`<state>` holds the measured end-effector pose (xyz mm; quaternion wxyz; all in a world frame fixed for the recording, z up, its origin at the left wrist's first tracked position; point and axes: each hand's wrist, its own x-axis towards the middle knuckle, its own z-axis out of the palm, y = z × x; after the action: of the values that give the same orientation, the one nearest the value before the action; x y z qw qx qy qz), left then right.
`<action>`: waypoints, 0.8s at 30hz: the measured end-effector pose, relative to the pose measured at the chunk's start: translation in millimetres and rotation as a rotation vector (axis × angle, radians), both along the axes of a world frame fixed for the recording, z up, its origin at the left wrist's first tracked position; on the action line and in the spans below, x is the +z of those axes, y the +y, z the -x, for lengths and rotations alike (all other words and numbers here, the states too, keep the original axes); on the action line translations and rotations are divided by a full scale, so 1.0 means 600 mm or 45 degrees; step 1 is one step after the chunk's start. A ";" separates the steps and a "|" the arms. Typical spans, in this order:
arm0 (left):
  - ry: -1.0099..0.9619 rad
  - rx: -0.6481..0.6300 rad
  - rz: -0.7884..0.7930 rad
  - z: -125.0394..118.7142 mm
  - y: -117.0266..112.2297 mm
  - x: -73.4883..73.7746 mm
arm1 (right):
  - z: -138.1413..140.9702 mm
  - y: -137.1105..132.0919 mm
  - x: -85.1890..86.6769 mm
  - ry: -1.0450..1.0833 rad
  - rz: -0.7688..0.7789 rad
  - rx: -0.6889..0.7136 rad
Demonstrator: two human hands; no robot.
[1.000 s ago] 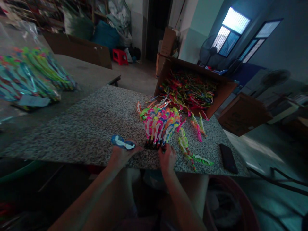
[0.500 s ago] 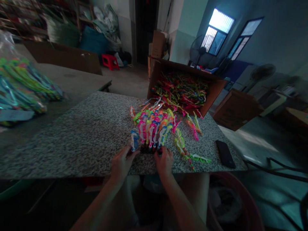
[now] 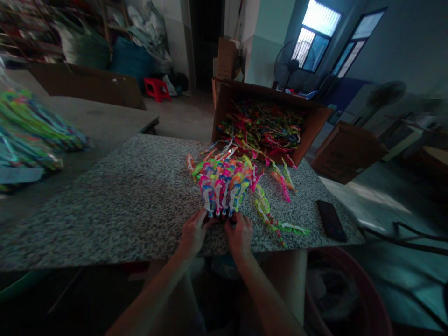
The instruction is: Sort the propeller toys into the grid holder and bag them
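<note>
A tight cluster of upright, brightly coloured plastic pieces (image 3: pixel 227 175) with white parts stands in a dark holder (image 3: pixel 220 219) near the table's front edge. My left hand (image 3: pixel 193 232) is closed at the holder's left front, its fingertips pinching the lower end of a blue-and-white plastic piece (image 3: pixel 208 196). That piece stands upright at the left end of the front row. At the right front, my right hand (image 3: pixel 240 233) has its fingers closed against the holder, which they partly hide. Loose green and yellow pieces (image 3: pixel 262 205) lie right of the cluster.
Behind the cluster a cardboard box (image 3: pixel 317 135) lies tipped toward me, full of similar pieces, some spilling onto the speckled table (image 3: pixel 133 200). A black phone (image 3: pixel 331 220) rests at the right. Bagged pieces (image 3: pixel 38 126) are on the left. A red tub (image 3: pixel 371 298) stands below.
My left hand has moved right with the blue-and-white piece, from beside the cluster to the left end of its front row. My right hand has stayed at the holder.
</note>
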<state>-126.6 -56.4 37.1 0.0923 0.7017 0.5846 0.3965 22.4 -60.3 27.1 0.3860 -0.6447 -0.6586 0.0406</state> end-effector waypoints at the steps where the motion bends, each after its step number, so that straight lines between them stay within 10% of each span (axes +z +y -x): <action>1: 0.020 0.009 0.027 0.000 -0.001 0.004 | 0.000 0.000 0.001 -0.011 0.004 -0.002; 15: 0.104 0.091 0.003 0.005 0.018 -0.004 | -0.010 0.008 0.028 -0.016 0.101 0.106; 20: 0.050 0.180 -0.183 -0.024 -0.023 0.001 | -0.154 -0.057 0.062 -0.050 0.008 -0.077; 24: 0.116 -0.157 -0.160 -0.132 -0.035 0.014 | -0.288 -0.075 0.067 -0.141 0.155 -0.248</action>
<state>-47.2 -77.3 45.5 0.0457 0.7582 0.5178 0.3936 195.1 -105.4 67.5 0.3114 -0.7290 -0.6096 0.0073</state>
